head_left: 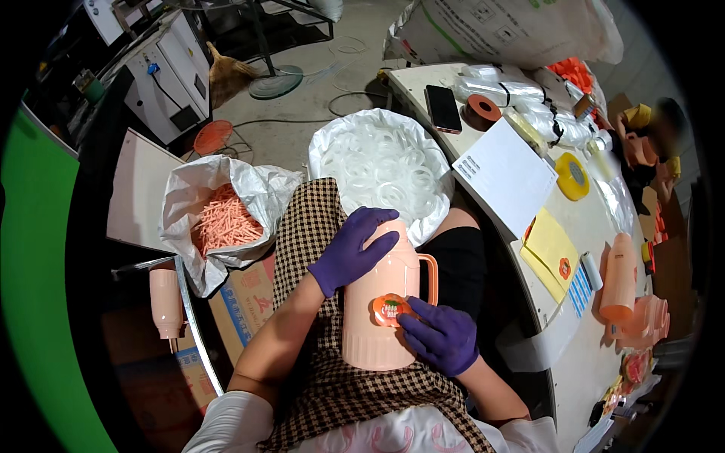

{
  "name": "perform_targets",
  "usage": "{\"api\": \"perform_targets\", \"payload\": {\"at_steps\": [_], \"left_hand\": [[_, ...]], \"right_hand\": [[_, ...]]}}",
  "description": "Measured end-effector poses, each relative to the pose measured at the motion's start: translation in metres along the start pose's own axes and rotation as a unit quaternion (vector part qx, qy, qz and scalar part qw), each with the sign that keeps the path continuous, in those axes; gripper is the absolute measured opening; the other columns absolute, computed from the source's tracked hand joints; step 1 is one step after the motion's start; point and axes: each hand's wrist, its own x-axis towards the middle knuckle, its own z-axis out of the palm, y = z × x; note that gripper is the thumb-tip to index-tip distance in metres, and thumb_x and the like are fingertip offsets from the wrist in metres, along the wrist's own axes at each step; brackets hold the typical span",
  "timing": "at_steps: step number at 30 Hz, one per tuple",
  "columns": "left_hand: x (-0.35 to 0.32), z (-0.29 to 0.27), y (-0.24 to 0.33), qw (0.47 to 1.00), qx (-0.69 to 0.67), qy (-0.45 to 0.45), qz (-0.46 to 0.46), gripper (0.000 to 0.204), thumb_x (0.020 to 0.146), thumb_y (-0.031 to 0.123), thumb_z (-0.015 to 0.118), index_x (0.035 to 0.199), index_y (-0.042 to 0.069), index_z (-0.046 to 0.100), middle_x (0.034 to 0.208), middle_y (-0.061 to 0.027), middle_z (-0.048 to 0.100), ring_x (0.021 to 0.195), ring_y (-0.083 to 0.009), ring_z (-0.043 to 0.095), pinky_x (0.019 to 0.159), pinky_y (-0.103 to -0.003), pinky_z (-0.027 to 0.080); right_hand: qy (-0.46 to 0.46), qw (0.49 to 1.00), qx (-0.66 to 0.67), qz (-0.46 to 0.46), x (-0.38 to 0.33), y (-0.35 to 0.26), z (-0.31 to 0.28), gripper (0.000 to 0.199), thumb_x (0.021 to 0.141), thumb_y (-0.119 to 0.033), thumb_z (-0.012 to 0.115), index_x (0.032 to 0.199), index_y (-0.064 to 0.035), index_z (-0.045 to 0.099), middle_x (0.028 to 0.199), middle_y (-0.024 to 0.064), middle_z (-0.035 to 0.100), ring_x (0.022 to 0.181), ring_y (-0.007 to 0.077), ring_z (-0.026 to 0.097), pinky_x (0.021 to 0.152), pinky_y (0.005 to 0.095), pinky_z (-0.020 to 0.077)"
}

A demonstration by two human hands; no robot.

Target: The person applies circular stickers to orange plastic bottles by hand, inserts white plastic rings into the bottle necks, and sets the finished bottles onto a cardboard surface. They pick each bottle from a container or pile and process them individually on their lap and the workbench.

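Observation:
A peach-coloured plastic thermos jug (382,275) stands upright on my checked apron, its looped handle on the right. My left hand (352,251), in a purple glove, is wrapped over the jug's neck and top. On the jug's front is a round orange sticker (385,310) with a green and white pattern. The bent fingers of my right hand (443,337), also purple-gloved, are closed at the sticker's right edge and press it to the jug wall.
A white sack (317,157) of clear plastic rings sits ahead; another sack (178,219) of peach sticks is at left. The right-hand table (532,302) bears a phone (443,108), tape (572,177), a white box (504,177), yellow sheets (545,253) and a peach jug body (620,279).

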Motion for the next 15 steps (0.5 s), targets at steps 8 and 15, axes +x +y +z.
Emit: {"api": "perform_targets", "payload": {"at_steps": [8, 15], "left_hand": [[-0.005, -0.016, -0.004, 0.988, 0.044, -0.147, -0.021, 0.098, 0.077, 0.042, 0.087, 0.155, 0.006, 0.040, 0.158, -0.0216, 0.038, 0.151, -0.0395, 0.028, 0.123, -0.047, 0.025], [-0.007, -0.014, 0.004, 0.973, 0.124, -0.187, -0.046, 0.126, 0.061, 0.046, 0.095, 0.161, 0.009, 0.028, 0.157, -0.0239, 0.032, 0.150, -0.0434, 0.025, 0.122, -0.051, 0.025]], "right_hand": [[-0.050, 0.997, -0.044, -0.038, -0.001, 0.013, 0.000, 0.043, 0.080, -0.025, 0.083, 0.122, -0.0235, 0.071, 0.123, 0.0021, 0.070, 0.067, 0.0145, 0.060, 0.054, 0.0297, 0.0467], [-0.110, 0.993, -0.042, -0.003, 0.001, 0.014, -0.006, 0.045, 0.084, -0.032, 0.079, 0.128, -0.0299, 0.070, 0.104, 0.0013, 0.064, 0.073, 0.0167, 0.063, 0.055, 0.0321, 0.0497]]}}
